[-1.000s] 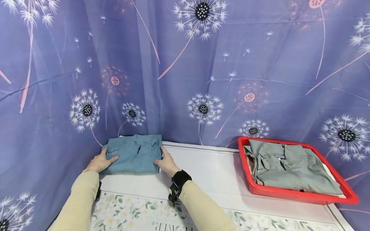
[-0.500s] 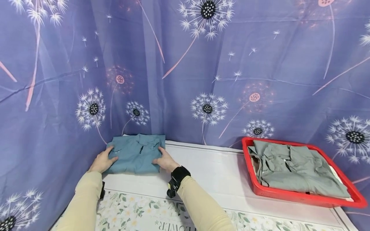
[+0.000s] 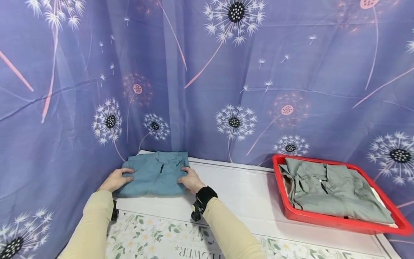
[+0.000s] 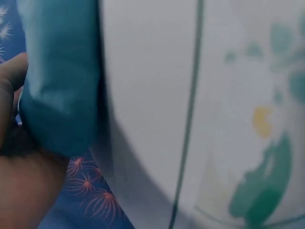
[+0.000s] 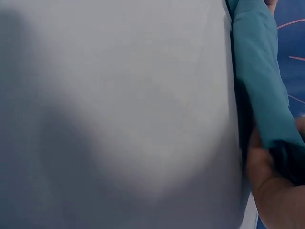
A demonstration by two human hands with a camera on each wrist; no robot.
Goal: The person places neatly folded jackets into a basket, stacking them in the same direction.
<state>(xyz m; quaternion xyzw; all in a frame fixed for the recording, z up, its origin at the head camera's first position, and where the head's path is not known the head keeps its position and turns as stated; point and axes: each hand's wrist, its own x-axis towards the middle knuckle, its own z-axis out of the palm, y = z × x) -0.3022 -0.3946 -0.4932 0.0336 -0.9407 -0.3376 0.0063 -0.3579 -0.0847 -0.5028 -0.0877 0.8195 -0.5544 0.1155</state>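
A folded teal-blue shirt (image 3: 155, 183) with a small black zip pull lies at the table's back left, beside the curtain. My left hand (image 3: 115, 180) grips its left side, thumb and a finger reaching over the top. At the right edge, my right hand (image 3: 193, 181) holds the shirt with thumb and fingers. The left wrist view shows the thick rolled front fold of the teal shirt (image 4: 62, 86) against part of my left hand (image 4: 24, 186). In the right wrist view, the end of the shirt (image 5: 262, 81) lies between the thumb and fingers of my right hand (image 5: 274, 186).
To the right stands a red plastic basket (image 3: 326, 218) holding a folded grey-green shirt (image 3: 336, 194). A purple dandelion-print curtain (image 3: 200, 118) closes off the back and left. The table cover (image 3: 239, 190) is white with a floral front band.
The head view has turned slightly left. Fingers of my left hand have slid further over the shirt's top, covering its small print. My right hand has shifted slightly at the right edge.
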